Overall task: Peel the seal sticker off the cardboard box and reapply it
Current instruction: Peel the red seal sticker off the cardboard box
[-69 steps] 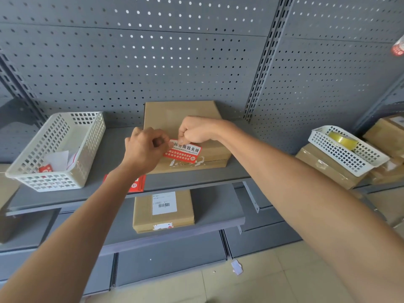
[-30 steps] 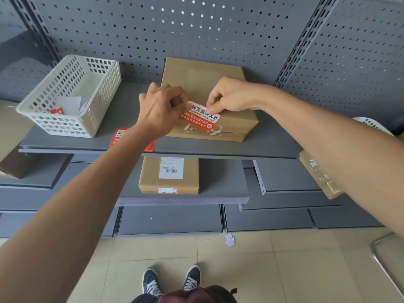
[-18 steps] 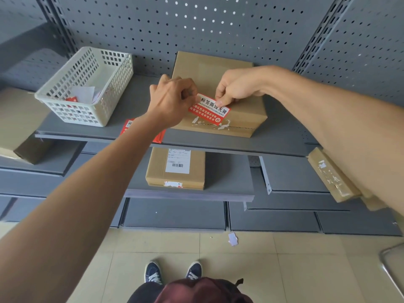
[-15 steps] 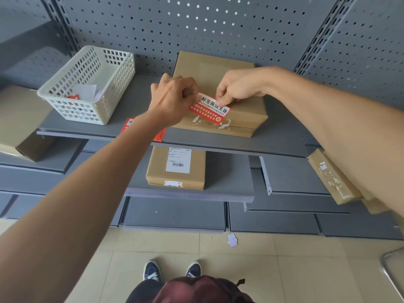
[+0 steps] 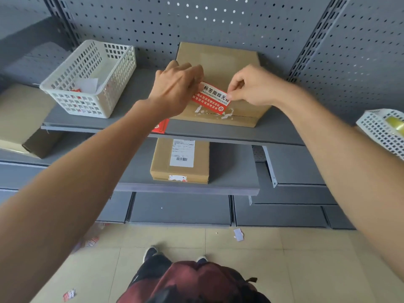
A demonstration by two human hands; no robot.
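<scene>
A flat cardboard box lies on the grey upper shelf. A red and white seal sticker is stretched over the box's front part, above white torn residue along the seam. My left hand pinches the sticker's left end, and my right hand pinches its upper right corner. Whether the sticker touches the box surface is unclear.
A white plastic basket with paper scraps stands at the left of the shelf. A red sticker sheet lies at the shelf's edge. A labelled box rests on the lower shelf. Another white basket is at far right.
The view has tilted further down and my feet show. Both hands keep hold of the sticker over the box, and the right fingers now sit at its upper right corner.
</scene>
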